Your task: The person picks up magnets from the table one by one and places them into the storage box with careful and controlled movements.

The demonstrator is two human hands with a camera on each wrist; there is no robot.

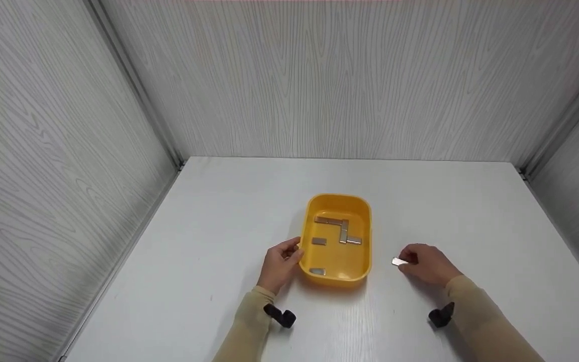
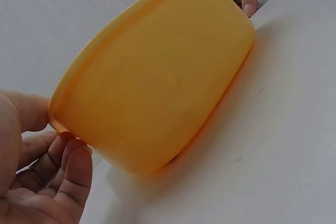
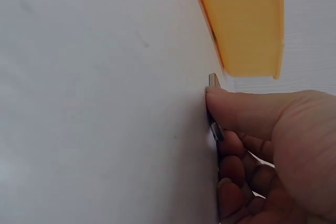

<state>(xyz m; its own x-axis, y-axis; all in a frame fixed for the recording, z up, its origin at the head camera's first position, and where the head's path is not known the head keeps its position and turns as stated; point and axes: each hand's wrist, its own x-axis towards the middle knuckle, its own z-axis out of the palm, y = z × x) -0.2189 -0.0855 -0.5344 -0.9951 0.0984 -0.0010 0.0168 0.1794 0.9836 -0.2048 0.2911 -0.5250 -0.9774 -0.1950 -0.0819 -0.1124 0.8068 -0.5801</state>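
Note:
A yellow plastic tub (image 1: 337,282) sits on the table with several small flat metal bars inside. Some of the bars form a stepped, end-to-end line (image 1: 344,231); a single bar (image 1: 319,241) lies left of it and another bar (image 1: 317,271) near the front wall. My left hand (image 1: 280,264) grips the tub's left rim between thumb and fingers. Right of the tub, my right hand (image 1: 427,262) pinches a shiny metal bar (image 1: 398,261) close to the tabletop. In the right wrist view, metal (image 3: 213,80) shows above and below the thumb; whether it is one piece is unclear.
The white table (image 1: 229,211) is bounded by a grey wood-grain panel (image 1: 345,80) at the back and panels on both sides. Black wrist cameras (image 1: 280,316) are strapped over the tan sleeves (image 1: 485,311).

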